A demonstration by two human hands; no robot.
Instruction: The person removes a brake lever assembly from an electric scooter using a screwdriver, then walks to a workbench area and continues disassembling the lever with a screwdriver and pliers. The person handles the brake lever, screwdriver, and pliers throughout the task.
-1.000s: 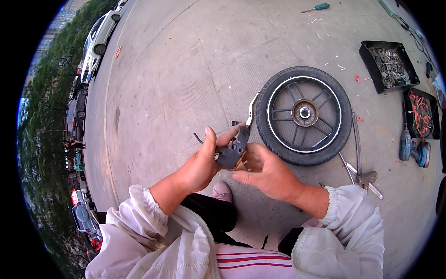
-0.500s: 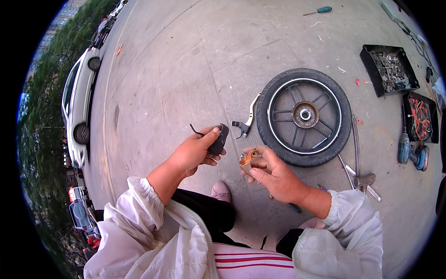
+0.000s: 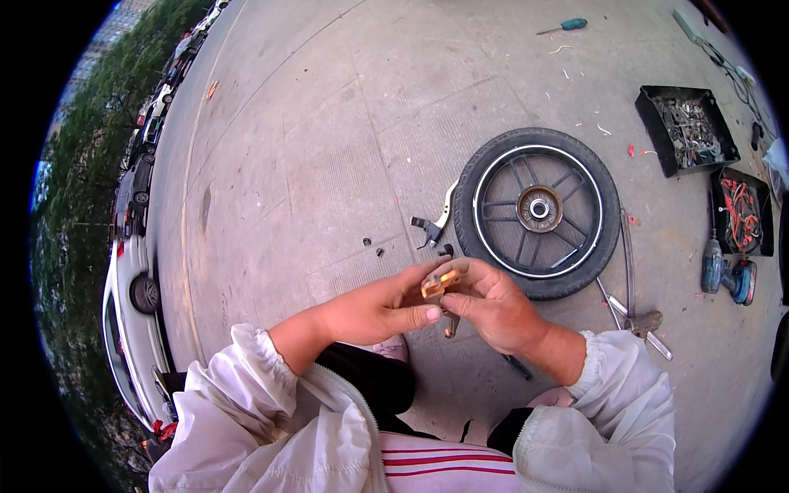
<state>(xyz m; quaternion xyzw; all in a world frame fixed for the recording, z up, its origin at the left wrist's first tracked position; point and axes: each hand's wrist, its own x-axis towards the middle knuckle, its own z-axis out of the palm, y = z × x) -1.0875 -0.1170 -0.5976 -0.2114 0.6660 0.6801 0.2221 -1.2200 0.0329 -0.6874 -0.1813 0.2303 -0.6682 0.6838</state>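
Note:
My right hand (image 3: pixel 500 314) grips a small orange-and-grey part (image 3: pixel 440 283) between thumb and fingers; its exact kind is unclear. Against the far side of this part my left hand (image 3: pixel 370 311) curls its fingers, with the thumb pointing right; most of those fingertips are hidden. A grey metal end (image 3: pixel 450 325) shows below the right thumb. Just beyond the hands a dark piece (image 3: pixel 445 249) peeks out, partly covered. A pale lever with a black mount (image 3: pixel 431 228) lies against the wheel, which has a black tyre (image 3: pixel 471 238) and spokes.
Two small black bits (image 3: pixel 374 247) lie on the concrete. To the right are a hammer (image 3: pixel 643 321), a cordless drill (image 3: pixel 727 267), a black tray of small metal parts (image 3: pixel 649 135) and another with red wires (image 3: pixel 744 246). A screwdriver (image 3: pixel 569 25) lies far off; a white car (image 3: pixel 123 304) stands left.
My left hand has moved right and met the right hand at the orange-and-grey part. The dark oval part it held is out of its visible grip. The white car has shifted nearer.

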